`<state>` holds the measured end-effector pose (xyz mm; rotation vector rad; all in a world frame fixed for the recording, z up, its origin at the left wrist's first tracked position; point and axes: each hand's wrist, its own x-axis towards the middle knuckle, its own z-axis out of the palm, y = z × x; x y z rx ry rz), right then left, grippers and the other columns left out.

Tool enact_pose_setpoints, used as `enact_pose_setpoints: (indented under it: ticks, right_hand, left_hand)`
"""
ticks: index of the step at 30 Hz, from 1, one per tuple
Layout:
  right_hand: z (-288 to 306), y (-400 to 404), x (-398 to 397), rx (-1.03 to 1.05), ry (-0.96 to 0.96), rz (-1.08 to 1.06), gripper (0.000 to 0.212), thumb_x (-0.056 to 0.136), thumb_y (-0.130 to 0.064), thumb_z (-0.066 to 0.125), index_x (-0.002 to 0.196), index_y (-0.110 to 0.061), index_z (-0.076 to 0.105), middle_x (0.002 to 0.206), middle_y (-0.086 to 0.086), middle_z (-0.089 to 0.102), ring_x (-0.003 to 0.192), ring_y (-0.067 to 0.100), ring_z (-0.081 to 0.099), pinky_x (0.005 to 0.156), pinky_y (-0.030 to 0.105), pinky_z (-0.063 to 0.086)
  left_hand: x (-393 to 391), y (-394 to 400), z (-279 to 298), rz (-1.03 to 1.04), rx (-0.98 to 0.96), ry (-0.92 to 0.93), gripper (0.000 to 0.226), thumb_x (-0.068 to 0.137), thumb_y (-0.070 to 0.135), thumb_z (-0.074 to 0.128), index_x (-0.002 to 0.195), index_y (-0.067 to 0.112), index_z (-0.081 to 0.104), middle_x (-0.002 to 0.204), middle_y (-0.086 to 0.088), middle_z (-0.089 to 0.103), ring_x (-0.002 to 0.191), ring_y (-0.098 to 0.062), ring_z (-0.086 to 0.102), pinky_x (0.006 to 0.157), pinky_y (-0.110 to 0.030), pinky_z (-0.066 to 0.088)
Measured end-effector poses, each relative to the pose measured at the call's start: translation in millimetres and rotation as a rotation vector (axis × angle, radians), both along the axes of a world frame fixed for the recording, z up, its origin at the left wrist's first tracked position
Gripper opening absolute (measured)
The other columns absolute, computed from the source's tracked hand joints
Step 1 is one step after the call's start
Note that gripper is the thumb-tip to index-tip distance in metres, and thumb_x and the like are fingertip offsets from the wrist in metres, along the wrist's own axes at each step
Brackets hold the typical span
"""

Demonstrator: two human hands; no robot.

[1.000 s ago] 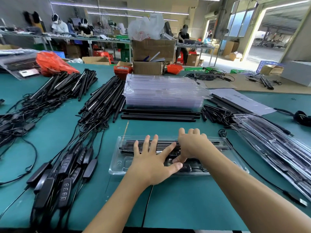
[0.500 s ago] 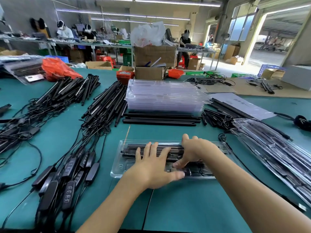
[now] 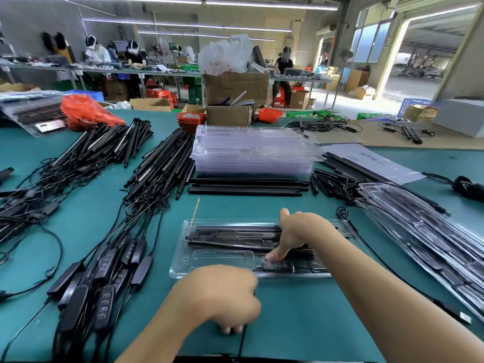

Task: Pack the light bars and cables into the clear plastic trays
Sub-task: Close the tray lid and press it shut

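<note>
A clear plastic tray (image 3: 180, 258) lies on the green table in front of me. Black light bars (image 3: 230, 235) fill its far slots, and a black button controller (image 3: 277, 267) sits in its near pocket. My right hand (image 3: 301, 234) arches over the bars, fingers on their far side and thumb pressed down just beside the controller. My left hand (image 3: 225, 297) is off the tray, at its near edge. Its fingers are curled down and pinch a thin black cable (image 3: 242, 341) that runs toward me.
A stack of empty clear trays (image 3: 251, 150) stands behind, with loose black bars (image 3: 246, 187) in front of it. Piles of light bars (image 3: 162, 163) with cables and controllers (image 3: 104, 271) cover the left. Packed trays (image 3: 432, 247) lie on the right.
My left hand lifted off the tray, drew back toward me and closed on the cable. My right hand stayed on the bars, its thumb now lower by the controller.
</note>
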<state>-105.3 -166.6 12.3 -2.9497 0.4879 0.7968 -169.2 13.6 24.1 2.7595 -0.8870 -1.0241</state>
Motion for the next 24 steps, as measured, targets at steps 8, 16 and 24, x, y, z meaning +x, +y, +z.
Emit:
enact_pose_setpoints:
  ticks: [8, 16, 24]
  right_hand:
    - [-3.9, -4.3, -1.1, 0.005, -0.03, 0.017, 0.113, 0.07, -0.064, 0.079, 0.148, -0.007, 0.02, 0.143, 0.018, 0.045, 0.123, 0.038, 0.054, 0.099, 0.047, 0.049]
    - [-13.4, -13.1, 1.3, -0.011, -0.091, 0.062, 0.067, 0.095, -0.031, 0.062, 0.142, -0.003, 0.024, 0.137, 0.024, 0.044, 0.117, 0.041, 0.055, 0.086, 0.045, 0.05]
    - [-11.5, -12.0, 3.6, 0.017, -0.035, 0.036, 0.105, 0.077, -0.055, 0.079, 0.149, -0.008, 0.019, 0.142, 0.021, 0.042, 0.118, 0.038, 0.056, 0.092, 0.045, 0.05]
  left_hand:
    - [27.6, 8.3, -4.2, 0.332, -0.721, 0.684, 0.029, 0.107, 0.041, 0.04, 0.098, 0.013, 0.037, 0.069, -0.009, 0.068, 0.068, -0.03, 0.073, 0.063, -0.034, 0.06]
    - [26.2, -13.9, -9.5, 0.679, -1.335, 1.081, 0.043, 0.083, 0.012, 0.073, 0.116, 0.013, 0.046, 0.09, -0.015, 0.069, 0.073, -0.029, 0.07, 0.068, -0.04, 0.061]
    - [34.3, 11.1, 7.6, 0.211, -1.181, 0.991, 0.076, 0.092, 0.004, 0.063, 0.144, 0.044, 0.023, 0.133, -0.02, 0.062, 0.092, -0.037, 0.074, 0.073, -0.038, 0.061]
